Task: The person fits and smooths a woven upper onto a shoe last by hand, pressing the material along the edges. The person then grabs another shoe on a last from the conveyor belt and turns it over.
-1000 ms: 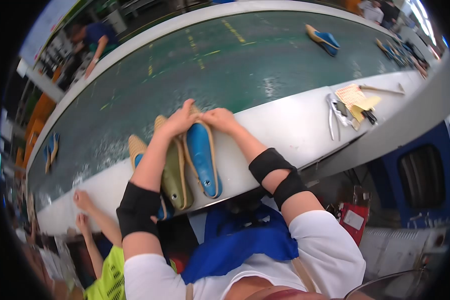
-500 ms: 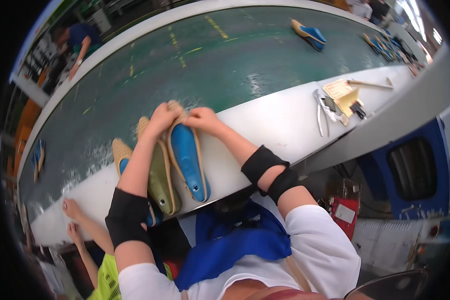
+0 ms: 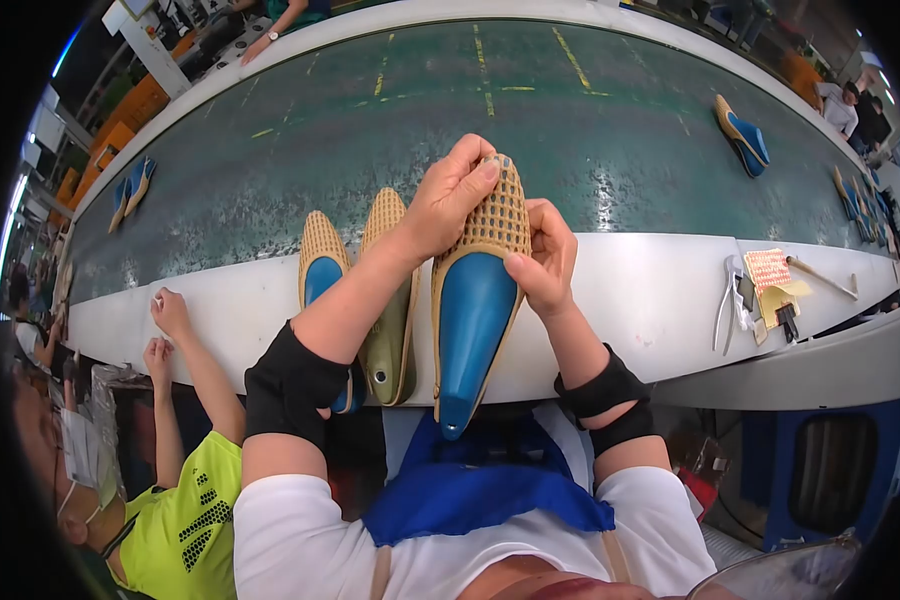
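A woven tan shoe upper on a blue last (image 3: pixel 475 305) is in both my hands, toe away from me and heel over the table's near edge. My left hand (image 3: pixel 454 195) closes round the toe from the left, thumb on the weave. On the right side, my right hand (image 3: pixel 547 255) grips the upper, its thumb at the topline. Just left of it lies a similar shoe on a green last (image 3: pixel 388 325), partly behind my left forearm. Beyond that is another woven shoe with a blue last (image 3: pixel 323 262), its middle hidden by my arm.
On the white ledge (image 3: pixel 630 300), to the right, lie pincers (image 3: pixel 726 305), a printed paper (image 3: pixel 767 270) and a hammer (image 3: pixel 822 279). The green conveyor belt (image 3: pixel 420 120) carries more shoes, including one shoe (image 3: pixel 741 137) at upper right. A person in a yellow shirt (image 3: pixel 185 520) sits close on my left.
The blue-last shoe has come up off the ledge, nearer to me. My right hand has moved from the toe to the shoe's right side. The view has turned left.
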`<state>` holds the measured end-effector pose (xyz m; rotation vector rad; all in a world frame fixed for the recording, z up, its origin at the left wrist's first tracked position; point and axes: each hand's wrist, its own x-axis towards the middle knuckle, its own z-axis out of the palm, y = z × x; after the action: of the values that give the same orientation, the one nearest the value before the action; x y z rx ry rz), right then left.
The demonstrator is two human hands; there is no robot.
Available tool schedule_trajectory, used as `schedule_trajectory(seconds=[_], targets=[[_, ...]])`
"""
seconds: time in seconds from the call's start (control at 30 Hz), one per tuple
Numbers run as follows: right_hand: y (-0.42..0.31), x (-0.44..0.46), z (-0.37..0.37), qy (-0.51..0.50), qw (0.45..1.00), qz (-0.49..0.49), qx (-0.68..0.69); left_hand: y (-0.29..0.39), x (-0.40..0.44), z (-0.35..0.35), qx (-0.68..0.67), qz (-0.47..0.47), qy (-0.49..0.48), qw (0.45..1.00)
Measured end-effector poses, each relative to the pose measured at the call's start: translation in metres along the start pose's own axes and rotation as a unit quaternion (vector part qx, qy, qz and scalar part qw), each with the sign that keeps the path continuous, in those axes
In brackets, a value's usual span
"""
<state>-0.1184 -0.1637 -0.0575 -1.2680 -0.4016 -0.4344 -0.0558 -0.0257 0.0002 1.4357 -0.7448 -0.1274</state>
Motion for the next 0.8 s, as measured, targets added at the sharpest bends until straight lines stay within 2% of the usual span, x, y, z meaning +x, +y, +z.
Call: schedule_trajectory(seconds=[0.17, 0.8], targets=[[-0.004, -0.003, -0.001, 0.003, 0.998, -0.039, -0.056, 0.009, -0.003, 0.003, -0.04, -0.002, -0.016, 0.999], [-0.007, -0.003, -0.001, 0.007, 0.99, -0.119, -0.076, 0.014, -0.004, 0.005, -0.071, -0.004, -0.035, 0.997]])
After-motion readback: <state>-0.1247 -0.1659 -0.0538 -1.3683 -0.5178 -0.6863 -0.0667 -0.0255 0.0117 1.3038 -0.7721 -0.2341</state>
